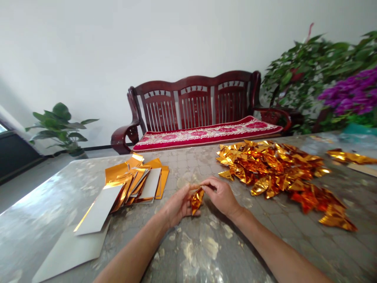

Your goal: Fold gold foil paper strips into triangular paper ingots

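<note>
The left hand [178,206] is partly hidden by the gold foil piece [197,202]; the 2 forearms [137,241] are cut off by the bottom edge, the purple flowers [350,94] by the right.

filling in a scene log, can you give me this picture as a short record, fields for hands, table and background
left hand: holds a gold foil piece
right hand: pinches that piece's upper end
table, left side: loose pile of flat gold-and-white sheets
table, right side: heap of folded gold pieces
background: wooden bench with red patterned cover; leafy plant left, purple flowers right
</note>
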Demonstrator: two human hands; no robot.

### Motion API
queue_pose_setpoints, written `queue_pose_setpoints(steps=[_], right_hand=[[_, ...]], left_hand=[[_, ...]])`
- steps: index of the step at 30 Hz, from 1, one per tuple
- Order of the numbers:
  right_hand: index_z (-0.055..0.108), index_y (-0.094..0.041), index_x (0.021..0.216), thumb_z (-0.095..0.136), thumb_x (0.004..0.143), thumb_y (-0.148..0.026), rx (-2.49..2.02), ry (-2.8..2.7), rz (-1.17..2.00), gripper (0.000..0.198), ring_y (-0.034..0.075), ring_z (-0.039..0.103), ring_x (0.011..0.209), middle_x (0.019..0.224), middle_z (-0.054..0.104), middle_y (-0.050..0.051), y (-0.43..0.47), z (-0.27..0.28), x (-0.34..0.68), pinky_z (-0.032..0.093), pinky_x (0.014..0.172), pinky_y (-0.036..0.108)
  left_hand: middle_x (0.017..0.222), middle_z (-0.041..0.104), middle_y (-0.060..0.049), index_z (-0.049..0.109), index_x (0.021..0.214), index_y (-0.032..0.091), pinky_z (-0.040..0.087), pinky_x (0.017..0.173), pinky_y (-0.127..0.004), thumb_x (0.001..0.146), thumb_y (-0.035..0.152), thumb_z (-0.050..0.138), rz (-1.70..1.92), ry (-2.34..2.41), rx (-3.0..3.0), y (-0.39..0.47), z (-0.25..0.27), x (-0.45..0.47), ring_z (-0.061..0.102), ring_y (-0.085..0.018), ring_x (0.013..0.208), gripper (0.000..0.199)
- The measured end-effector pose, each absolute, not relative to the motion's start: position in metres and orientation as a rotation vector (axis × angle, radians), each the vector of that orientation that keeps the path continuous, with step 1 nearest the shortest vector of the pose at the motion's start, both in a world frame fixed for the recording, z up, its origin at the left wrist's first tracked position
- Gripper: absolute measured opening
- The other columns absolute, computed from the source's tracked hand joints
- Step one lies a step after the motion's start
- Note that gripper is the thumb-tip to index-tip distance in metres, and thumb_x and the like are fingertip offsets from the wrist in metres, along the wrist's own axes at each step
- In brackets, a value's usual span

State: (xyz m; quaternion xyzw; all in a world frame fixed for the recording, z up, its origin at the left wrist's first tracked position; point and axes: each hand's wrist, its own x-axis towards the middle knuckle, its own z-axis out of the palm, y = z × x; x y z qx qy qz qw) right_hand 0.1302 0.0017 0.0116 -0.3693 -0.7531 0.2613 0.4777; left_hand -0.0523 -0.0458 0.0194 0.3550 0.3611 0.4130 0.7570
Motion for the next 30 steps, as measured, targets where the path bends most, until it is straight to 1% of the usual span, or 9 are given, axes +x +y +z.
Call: queue_pose_setpoints(steps=[4,10,13,15,17,23,26,28,30], right_hand=[[0.072,-0.02,0.085,0.058,0.082,-0.019,-0.939,-1.797,0.703,0.014,0.018,0.067,0.08,0.084,0.073,0.003,0.006,0.007,0.13,0.052,0.076,0.031],[0.069,-0.018,0.109,0.056,0.084,-0.025,-0.988,-1.697,0.903,0.029,0.019,0.07,0.086,0.099,0.075,0.006,0.01,-0.003,0.128,0.054,0.08,0.034],[0.065,-0.018,0.117,0.056,0.085,-0.025,-1.005,-1.665,0.889,0.034,0.018,0.068,0.082,0.106,0.073,0.007,0.01,-0.002,0.128,0.054,0.079,0.034],[0.065,-0.018,0.114,0.056,0.084,-0.025,-1.017,-1.686,0.798,0.031,0.017,0.067,0.081,0.106,0.071,0.007,0.008,-0.001,0.128,0.054,0.078,0.033],[0.067,-0.019,0.106,0.057,0.084,-0.024,-1.011,-1.732,0.709,0.025,0.017,0.064,0.081,0.102,0.069,0.006,0.005,0.002,0.128,0.052,0.075,0.031],[0.066,-0.021,0.089,0.058,0.087,-0.025,-1.006,-1.91,0.618,0.01,0.015,0.061,0.075,0.092,0.064,0.003,-0.011,0.009,0.121,0.048,0.069,0.028],[0.067,-0.023,0.085,0.065,0.085,-0.029,-1.032,-2.013,0.542,0.007,0.018,0.061,0.085,0.092,0.063,0.002,-0.02,0.013,0.115,0.047,0.074,0.029],[0.067,-0.023,0.085,0.069,0.083,-0.031,-1.046,-2.05,0.495,0.009,0.019,0.061,0.089,0.093,0.062,0.002,-0.025,0.014,0.11,0.047,0.077,0.031],[0.066,-0.023,0.084,0.07,0.082,-0.029,-1.053,-2.06,0.456,0.007,0.02,0.061,0.091,0.092,0.062,0.002,-0.027,0.014,0.106,0.046,0.08,0.031]], left_hand=[[0.104,0.066,-0.008,0.062,0.123,0.02,0.056,0.075,-0.032,0.089,0.051,0.062,0.904,0.724,0.694,-0.046,0.021,-0.053,0.066,-0.018,0.089,0.046],[0.109,0.066,-0.01,0.065,0.118,0.017,0.057,0.081,-0.036,0.087,0.041,0.067,0.946,0.655,0.592,-0.045,0.018,-0.051,0.064,-0.018,0.089,0.039],[0.115,0.066,-0.01,0.064,0.115,0.019,0.058,0.082,-0.038,0.088,0.037,0.066,1.046,0.672,0.541,-0.044,0.019,-0.048,0.064,-0.019,0.092,0.033],[0.116,0.066,-0.008,0.062,0.115,0.021,0.058,0.081,-0.04,0.089,0.034,0.065,1.15,0.693,0.513,-0.044,0.022,-0.047,0.065,-0.018,0.091,0.029],[0.114,0.067,-0.007,0.06,0.116,0.023,0.059,0.08,-0.041,0.09,0.033,0.063,1.233,0.703,0.475,-0.044,0.024,-0.045,0.065,-0.018,0.09,0.028],[0.104,0.068,-0.009,0.053,0.124,0.023,0.057,0.075,-0.038,0.094,0.037,0.057,1.407,0.67,0.371,-0.042,0.023,-0.045,0.068,-0.022,0.089,0.033],[0.101,0.068,-0.009,0.052,0.128,0.023,0.055,0.071,-0.034,0.093,0.037,0.058,1.481,0.618,0.341,-0.042,0.022,-0.045,0.067,-0.022,0.088,0.038],[0.1,0.067,-0.008,0.052,0.129,0.023,0.055,0.073,-0.034,0.092,0.036,0.061,1.512,0.584,0.328,-0.043,0.023,-0.043,0.066,-0.022,0.089,0.04],[0.099,0.067,-0.008,0.053,0.129,0.023,0.055,0.076,-0.035,0.09,0.036,0.063,1.533,0.555,0.326,-0.044,0.024,-0.042,0.066,-0.021,0.089,0.042]])
